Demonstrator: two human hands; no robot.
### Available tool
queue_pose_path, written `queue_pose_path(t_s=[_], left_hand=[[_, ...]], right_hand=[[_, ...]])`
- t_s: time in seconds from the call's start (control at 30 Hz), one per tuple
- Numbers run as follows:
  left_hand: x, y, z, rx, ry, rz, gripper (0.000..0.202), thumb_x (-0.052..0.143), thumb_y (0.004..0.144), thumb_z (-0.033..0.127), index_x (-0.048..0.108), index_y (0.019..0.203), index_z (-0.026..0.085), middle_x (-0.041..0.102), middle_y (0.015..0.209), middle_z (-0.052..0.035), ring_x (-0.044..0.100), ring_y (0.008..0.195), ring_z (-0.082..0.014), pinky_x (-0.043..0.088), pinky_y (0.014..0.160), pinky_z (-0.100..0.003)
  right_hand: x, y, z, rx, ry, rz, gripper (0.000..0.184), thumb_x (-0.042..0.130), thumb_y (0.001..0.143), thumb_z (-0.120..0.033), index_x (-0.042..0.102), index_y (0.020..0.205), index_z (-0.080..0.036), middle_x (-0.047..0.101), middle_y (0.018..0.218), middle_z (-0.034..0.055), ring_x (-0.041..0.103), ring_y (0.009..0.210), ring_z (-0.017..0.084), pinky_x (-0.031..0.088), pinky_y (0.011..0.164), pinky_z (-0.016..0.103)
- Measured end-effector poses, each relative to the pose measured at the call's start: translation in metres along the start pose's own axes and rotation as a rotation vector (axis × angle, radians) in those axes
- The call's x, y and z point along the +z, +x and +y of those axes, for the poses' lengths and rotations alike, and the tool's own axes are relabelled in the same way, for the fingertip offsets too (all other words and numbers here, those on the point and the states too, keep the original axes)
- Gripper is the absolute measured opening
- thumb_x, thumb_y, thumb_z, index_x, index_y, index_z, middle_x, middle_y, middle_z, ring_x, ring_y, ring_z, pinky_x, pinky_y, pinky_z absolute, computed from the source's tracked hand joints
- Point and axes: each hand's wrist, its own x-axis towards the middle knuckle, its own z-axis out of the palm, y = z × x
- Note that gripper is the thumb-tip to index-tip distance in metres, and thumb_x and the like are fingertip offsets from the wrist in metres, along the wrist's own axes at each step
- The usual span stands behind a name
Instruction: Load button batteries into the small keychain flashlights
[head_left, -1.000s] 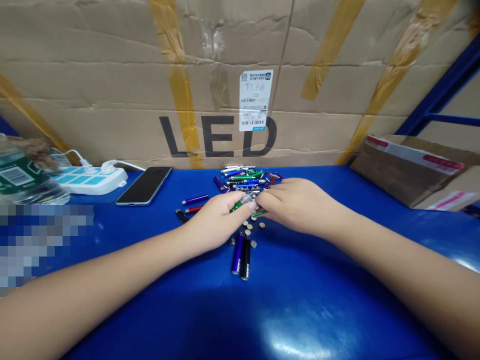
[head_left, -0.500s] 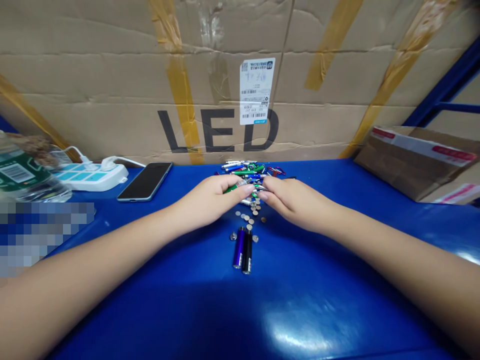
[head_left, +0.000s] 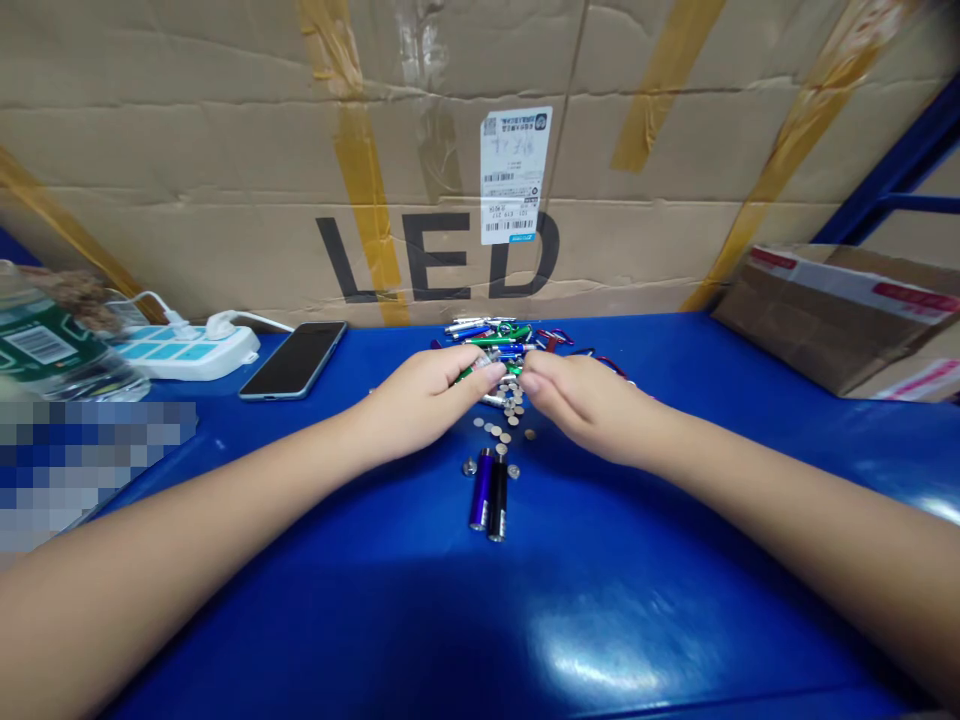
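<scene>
- Your left hand pinches a green tube above the far middle of the desk.
- Your right hand, just right of it, curls its fingers; whether they grip anything, I cannot tell.
- Nearer lie a purple tube and a black tube, side by side.
- Far behind, the carton reads "LED", a shipping label overlapping the D.
</scene>
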Motion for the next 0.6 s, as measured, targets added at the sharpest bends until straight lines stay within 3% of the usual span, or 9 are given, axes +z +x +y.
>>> queue_pose_path(t_s=[0.1, 0.17, 0.37, 0.6], left_hand=[[-0.001, -0.001, -0.001, 0.077, 0.084, -0.068, 0.034, 0.039, 0.096, 0.040, 0.061, 0.090, 0.015, 0.064, 0.084, -0.0016, 0.057, 0.077, -0.0157, 0.043, 0.073, -0.027], [0.001, -0.002, 0.001, 0.106, 0.066, -0.115, 0.033, 0.038, 0.096, 0.037, 0.062, 0.090, 0.015, 0.064, 0.084, -0.0013, 0.056, 0.076, -0.0150, 0.043, 0.072, -0.027], [0.003, -0.004, 0.010, 0.102, -0.006, -0.118, 0.036, 0.036, 0.098, 0.038, 0.060, 0.083, 0.016, 0.063, 0.078, 0.0006, 0.055, 0.070, -0.0128, 0.042, 0.066, -0.024], [0.001, -0.003, 0.012, 0.213, 0.243, -0.017, 0.025, 0.044, 0.096, 0.031, 0.062, 0.087, 0.016, 0.068, 0.088, -0.0032, 0.061, 0.082, -0.0169, 0.042, 0.075, -0.026]], right_hand=[[0.003, -0.001, -0.001, 0.007, 0.489, 0.025, 0.046, 0.018, 0.100, -0.048, 0.034, 0.065, -0.023, 0.040, 0.058, -0.0031, 0.037, 0.051, 0.011, 0.033, 0.053, 0.026], [0.005, -0.002, -0.001, 0.016, 0.662, -0.002, 0.049, 0.017, 0.099, -0.053, 0.033, 0.063, -0.023, 0.037, 0.056, -0.0046, 0.034, 0.050, 0.010, 0.033, 0.052, 0.025], [0.011, -0.004, 0.001, 0.002, 0.623, 0.018, 0.049, 0.023, 0.097, -0.058, 0.038, 0.067, -0.022, 0.037, 0.058, -0.0045, 0.036, 0.055, 0.011, 0.034, 0.056, 0.026], [0.012, -0.002, -0.004, 0.086, 0.789, 0.029, 0.052, 0.022, 0.097, -0.058, 0.032, 0.060, -0.022, 0.033, 0.051, -0.0063, 0.029, 0.046, 0.009, 0.030, 0.048, 0.025]])
